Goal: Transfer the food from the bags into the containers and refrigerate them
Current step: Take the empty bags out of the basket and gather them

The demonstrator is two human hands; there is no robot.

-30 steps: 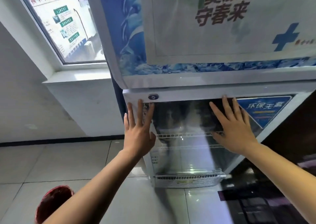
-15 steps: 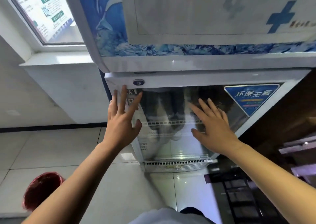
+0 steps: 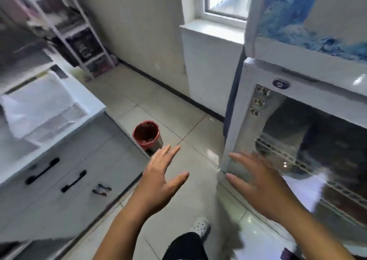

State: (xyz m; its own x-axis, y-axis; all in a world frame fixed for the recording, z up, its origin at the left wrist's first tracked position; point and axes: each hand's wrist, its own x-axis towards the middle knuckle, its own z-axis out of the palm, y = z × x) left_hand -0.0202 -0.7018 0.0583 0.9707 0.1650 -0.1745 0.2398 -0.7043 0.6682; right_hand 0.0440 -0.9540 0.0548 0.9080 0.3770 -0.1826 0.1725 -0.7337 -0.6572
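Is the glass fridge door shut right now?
Shut: the glass door sits flush in its white frame, with no gap showing. Both hands, left and right, are off it.

Both bare hands empty, fingers spread, held in the air over the grey tiled floor [image 3: 162, 104]. Left hand [image 3: 158, 182] clear of everything, above floor. Right hand [image 3: 260, 182], blurred, overlaps the lower left corner of the white glass-door fridge [image 3: 309, 140]; contact cannot be told. Glass door appears closed, wire shelves visible behind it. Red round waste bin [image 3: 146, 134] on floor by the corner of the white cabinet with black handles [image 3: 65, 172]. White window sill [image 3: 212, 30] at wall beside fridge. White shoe [image 3: 200, 227] at bottom edge.
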